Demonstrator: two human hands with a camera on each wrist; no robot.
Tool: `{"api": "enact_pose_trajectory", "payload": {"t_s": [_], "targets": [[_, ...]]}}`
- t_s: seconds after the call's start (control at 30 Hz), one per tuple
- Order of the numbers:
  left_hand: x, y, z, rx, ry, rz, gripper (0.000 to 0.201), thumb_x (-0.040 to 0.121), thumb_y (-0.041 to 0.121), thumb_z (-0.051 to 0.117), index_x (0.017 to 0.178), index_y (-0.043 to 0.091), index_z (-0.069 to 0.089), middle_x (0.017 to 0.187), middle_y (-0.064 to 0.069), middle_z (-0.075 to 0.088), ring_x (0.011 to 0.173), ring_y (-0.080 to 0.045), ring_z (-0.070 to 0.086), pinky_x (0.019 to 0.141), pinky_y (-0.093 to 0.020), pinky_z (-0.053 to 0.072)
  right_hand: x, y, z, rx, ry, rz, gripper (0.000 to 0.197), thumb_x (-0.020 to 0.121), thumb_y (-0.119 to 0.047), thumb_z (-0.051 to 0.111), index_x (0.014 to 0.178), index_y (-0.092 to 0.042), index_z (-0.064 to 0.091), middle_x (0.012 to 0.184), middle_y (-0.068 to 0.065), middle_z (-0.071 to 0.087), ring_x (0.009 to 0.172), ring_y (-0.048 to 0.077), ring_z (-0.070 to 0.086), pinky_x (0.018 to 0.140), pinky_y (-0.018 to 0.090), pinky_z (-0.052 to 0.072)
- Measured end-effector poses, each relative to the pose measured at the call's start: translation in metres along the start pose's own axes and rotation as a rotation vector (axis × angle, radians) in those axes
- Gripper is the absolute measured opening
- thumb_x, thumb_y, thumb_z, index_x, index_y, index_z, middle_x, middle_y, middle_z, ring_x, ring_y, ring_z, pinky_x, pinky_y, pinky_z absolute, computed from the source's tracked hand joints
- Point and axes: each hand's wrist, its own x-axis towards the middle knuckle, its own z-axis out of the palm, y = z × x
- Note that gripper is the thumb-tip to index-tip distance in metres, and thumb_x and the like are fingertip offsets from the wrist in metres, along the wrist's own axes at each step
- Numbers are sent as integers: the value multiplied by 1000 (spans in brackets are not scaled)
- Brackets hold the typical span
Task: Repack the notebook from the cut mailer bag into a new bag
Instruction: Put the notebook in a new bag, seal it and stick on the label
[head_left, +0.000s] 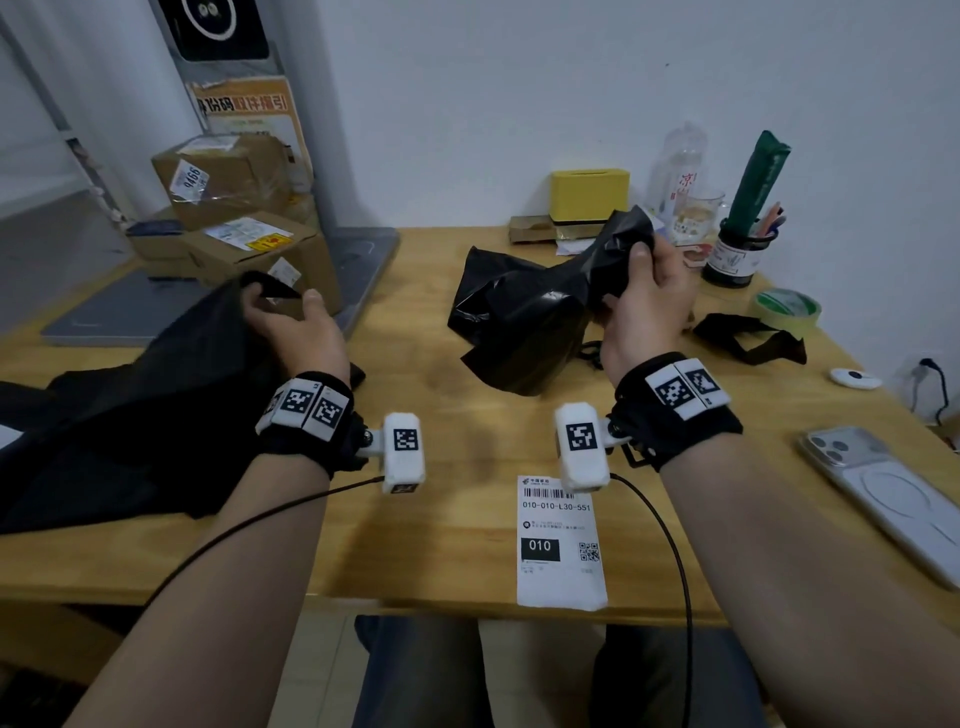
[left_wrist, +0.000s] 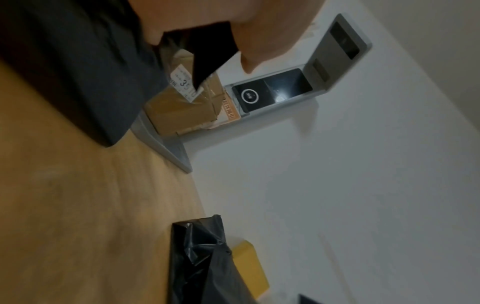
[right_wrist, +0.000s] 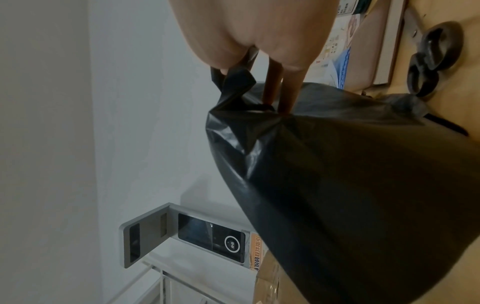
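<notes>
My left hand (head_left: 283, 306) pinches the top corner of a matte black mailer bag (head_left: 145, 405) that drapes over the table's left edge; the left wrist view shows thumb and finger on that corner (left_wrist: 207, 61). My right hand (head_left: 641, 275) grips the bunched end of a glossy, crumpled black mailer bag (head_left: 519, 322) and holds that end up above the table's middle. In the right wrist view the fingers (right_wrist: 283, 88) dig into the gathered plastic of this bag (right_wrist: 350, 185). No notebook shows; something boxy bulges inside the glossy bag.
A white shipping label (head_left: 561, 540) lies at the front edge, a phone (head_left: 893, 499) to its right. A cut black strip (head_left: 748, 338), tape roll (head_left: 787, 306), pen holder (head_left: 737, 254) and yellow box (head_left: 589, 195) sit at the back right. Scissors (right_wrist: 431, 59) lie under the bag. Cardboard parcels (head_left: 228, 176) stand back left.
</notes>
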Motion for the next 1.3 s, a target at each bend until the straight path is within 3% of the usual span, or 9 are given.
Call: {"api": "enact_pose_trajectory", "payload": {"t_s": [0.13, 0.23, 0.37, 0.5, 0.63, 0.73, 0.87, 1.1, 1.3], "targets": [[-9, 4, 4, 80, -152, -314, 71, 89, 14, 64, 146, 21, 20, 150, -8, 26, 118, -21, 39, 94, -29, 40, 1, 6, 0, -34, -18, 91, 22, 101, -17, 55, 118, -12, 68, 121, 16, 71, 113, 34, 68, 96, 61, 54], [-28, 4, 14, 176, -502, -412, 45, 92, 18, 63, 133, 13, 46, 131, -10, 49, 116, -30, 50, 102, -49, 46, 3, 5, -1, -62, -49, 145, 18, 104, -14, 53, 110, -18, 69, 119, 16, 72, 111, 33, 69, 94, 60, 55], [-57, 2, 35, 227, -765, -466, 26, 92, 21, 62, 117, 14, 61, 117, -4, 62, 112, -29, 59, 92, -45, 51, 15, -4, -17, -224, -65, 186, 22, 101, -8, 53, 97, -23, 69, 105, 4, 73, 102, 23, 69, 96, 58, 55], [-74, -1, 54, 310, -833, -441, 27, 93, 21, 62, 118, 11, 59, 120, -6, 59, 114, -30, 57, 88, -43, 50, 32, -21, -50, -685, -142, 194, 54, 91, 3, 49, 138, -20, 38, 125, 3, 58, 120, 23, 55, 106, 48, 49], [-78, -6, 68, 358, -890, -456, 41, 93, 24, 63, 132, 12, 54, 128, -6, 56, 116, -31, 55, 89, -44, 50, 37, -42, -65, -1047, -186, 177, 56, 83, -14, 51, 136, -30, 43, 146, 5, 45, 134, 35, 41, 112, 50, 40], [-76, -5, 79, 364, -896, -473, 42, 93, 24, 63, 133, 14, 52, 129, -4, 53, 114, -30, 55, 89, -44, 51, 36, -53, -63, -1064, -258, 195, 49, 74, -21, 48, 120, -39, 52, 143, 1, 49, 131, 34, 46, 108, 52, 44], [-72, -4, 92, 337, -881, -516, 38, 94, 18, 62, 130, 15, 51, 125, -5, 52, 105, -29, 61, 81, -41, 55, 39, -49, -61, -981, -358, 319, 30, 99, -15, 53, 127, -24, 61, 118, -2, 61, 105, 20, 62, 97, 45, 55], [-64, -7, 119, 233, -864, -668, 49, 91, 15, 63, 137, 16, 44, 136, -11, 46, 83, -26, 76, 52, -27, 49, 37, -22, -57, -988, -625, 637, 30, 105, -36, 52, 132, -25, 54, 138, 5, 55, 97, 36, 72, 86, 61, 57], [-68, -10, 139, 196, -841, -546, 28, 94, 11, 62, 122, 12, 59, 93, -4, 71, 56, -12, 70, 43, -19, 38, 49, -14, -55, -1036, -643, 741, 58, 102, -45, 55, 152, -20, 41, 141, 7, 57, 98, 40, 72, 84, 65, 56]]}}
